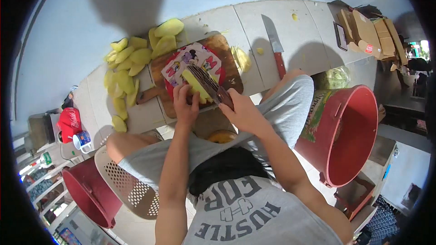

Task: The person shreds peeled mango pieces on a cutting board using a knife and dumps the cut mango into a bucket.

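My left hand (pixel 186 105) has its fingers closed around a pale yellow-green peeled fruit piece (pixel 196 85), which looks like green mango. In my right hand (pixel 244 112) is the brown handle of a multi-blade cutter (pixel 204 79); its dark ridged blades lie against the fruit's right side. Both are over a round plate (pixel 169 66) or mat with cartoon print and a red rim. Under that lies a wooden cutting board (pixel 220 45), its handle pointing left. Peeled fruit pieces (pixel 131 56) are heaped left of the board.
A knife (pixel 273 36) with a red-brown handle lies right of the board on the tiled counter (pixel 243 13), near fruit scraps (pixel 243 59). Red buckets (pixel 352 131) stand on both sides. Cardboard boxes (pixel 365 31) are far right; a mug (pixel 82 140) is at left.
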`<state>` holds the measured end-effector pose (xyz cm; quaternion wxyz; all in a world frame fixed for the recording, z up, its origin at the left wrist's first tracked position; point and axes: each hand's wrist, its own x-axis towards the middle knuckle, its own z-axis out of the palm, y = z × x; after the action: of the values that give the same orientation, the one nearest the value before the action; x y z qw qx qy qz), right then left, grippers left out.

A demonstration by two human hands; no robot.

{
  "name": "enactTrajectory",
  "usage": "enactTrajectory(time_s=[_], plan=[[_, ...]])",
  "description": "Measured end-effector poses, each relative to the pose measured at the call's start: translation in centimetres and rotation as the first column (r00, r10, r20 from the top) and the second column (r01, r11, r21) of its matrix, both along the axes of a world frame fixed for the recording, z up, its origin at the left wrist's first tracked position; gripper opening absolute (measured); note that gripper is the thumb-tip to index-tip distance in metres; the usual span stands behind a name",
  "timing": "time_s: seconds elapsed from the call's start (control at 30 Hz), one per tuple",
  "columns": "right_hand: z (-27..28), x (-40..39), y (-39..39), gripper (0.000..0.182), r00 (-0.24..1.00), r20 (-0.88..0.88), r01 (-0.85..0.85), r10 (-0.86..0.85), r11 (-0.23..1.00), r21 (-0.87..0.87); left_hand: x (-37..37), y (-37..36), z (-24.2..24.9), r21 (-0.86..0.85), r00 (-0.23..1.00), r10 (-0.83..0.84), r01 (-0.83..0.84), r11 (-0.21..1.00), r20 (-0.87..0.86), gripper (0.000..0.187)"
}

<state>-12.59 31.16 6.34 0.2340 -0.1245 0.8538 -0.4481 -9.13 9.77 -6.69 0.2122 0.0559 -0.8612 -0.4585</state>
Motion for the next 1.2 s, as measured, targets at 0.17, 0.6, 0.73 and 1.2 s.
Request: enactTrajectory(time_s=[0.17, 0.6, 0.73, 1.2], plan=[[0.1, -0.7, 1.7, 0.032, 0.993, -0.072, 0.086, -0.097, 0.987, -0.139, 0.8, 0.9, 2.0, -0.026, 0.998, -0.041, 0.042, 0.999, 0.047, 0.054], [-2.5, -0.6, 4.8, 0.031, 0.939, -0.015, 0.338, -0.344, 0.930, -0.148, 0.3, 1.0, 4.5, -0.056, 0.977, 0.008, 0.004, 0.998, 0.214, 0.051], [-2.3, -0.2, 4.9, 0.030, 0.932, -0.053, 0.348, -0.357, 0.928, -0.137, 0.3, 1.4, 4.8, -0.059, 0.977, 0.054, -0.042, 0.997, 0.206, 0.043], [-3.2, 0.4, 4.7, 0.031, 0.928, -0.178, 0.311, -0.328, 0.943, -0.116, -1.7, 4.0, 5.6, -0.494, 0.985, -0.108, 0.162, 0.854, 0.136, 0.043]])
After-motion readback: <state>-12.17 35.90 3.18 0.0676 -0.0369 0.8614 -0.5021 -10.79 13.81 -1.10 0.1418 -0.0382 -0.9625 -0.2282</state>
